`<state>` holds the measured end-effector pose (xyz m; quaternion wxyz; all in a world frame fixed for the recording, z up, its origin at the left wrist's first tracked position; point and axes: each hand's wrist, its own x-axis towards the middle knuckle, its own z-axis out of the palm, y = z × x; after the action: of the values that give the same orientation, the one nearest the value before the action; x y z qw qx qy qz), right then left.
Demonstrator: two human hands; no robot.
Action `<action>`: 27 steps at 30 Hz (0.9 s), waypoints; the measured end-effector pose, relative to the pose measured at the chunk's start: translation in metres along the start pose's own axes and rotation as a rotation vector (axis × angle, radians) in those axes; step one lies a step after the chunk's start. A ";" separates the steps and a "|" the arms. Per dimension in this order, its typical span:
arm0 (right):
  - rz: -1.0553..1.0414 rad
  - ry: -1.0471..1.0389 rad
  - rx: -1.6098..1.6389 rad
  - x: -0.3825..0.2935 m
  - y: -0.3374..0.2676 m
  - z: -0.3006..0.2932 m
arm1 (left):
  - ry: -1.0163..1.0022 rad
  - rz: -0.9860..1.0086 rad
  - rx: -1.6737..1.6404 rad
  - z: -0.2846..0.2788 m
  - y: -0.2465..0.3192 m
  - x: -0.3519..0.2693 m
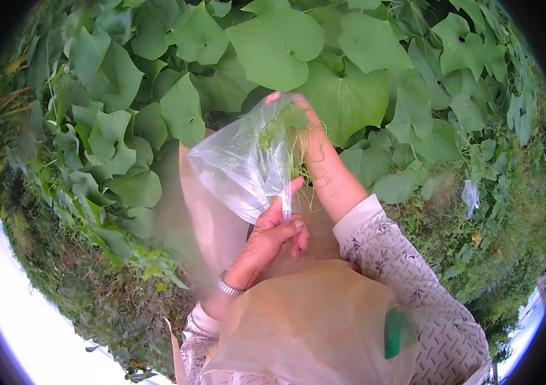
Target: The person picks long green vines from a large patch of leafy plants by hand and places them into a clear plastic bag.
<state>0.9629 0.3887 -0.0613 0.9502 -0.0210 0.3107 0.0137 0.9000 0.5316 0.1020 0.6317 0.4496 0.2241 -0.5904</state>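
Note:
A clear plastic bag (234, 161) hangs spread out between my hands, in the middle of the view. My left hand (280, 231), with a metal watch band at the wrist, grips the bag's gathered edge between thumb and fingers. My right hand (302, 113) is at the bag's upper end; its fingertips show through or beside the film. Thin green vine shoots with curly tendrils (297, 144) lie against the right palm and trail down along the forearm. Whether they are inside the bag or outside it is hard to tell.
Broad green leaves (280, 45) of a climbing plant fill the far side and both flanks. A small crumpled clear plastic piece (470, 198) is caught in growth at the right. A beige cloth (311, 327) with a green patch covers my front. Grass and weeds lie at lower left.

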 end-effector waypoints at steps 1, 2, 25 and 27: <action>-0.003 -0.012 -0.029 0.004 -0.001 0.002 | 0.005 0.044 0.081 -0.005 -0.011 0.005; 0.060 -0.017 -0.045 0.011 -0.003 0.005 | 0.014 0.090 0.162 -0.011 -0.022 0.010; -0.201 0.624 -1.279 0.008 0.019 -0.087 | 0.238 0.745 0.203 -0.040 0.067 -0.015; 0.084 0.585 -1.411 -0.008 0.014 -0.085 | 0.361 0.740 0.305 -0.039 0.065 -0.022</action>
<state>0.9062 0.3984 -0.1253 0.5892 -0.6138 0.4680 0.2389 0.9674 0.5693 0.1200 0.6778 0.6836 0.0650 -0.2628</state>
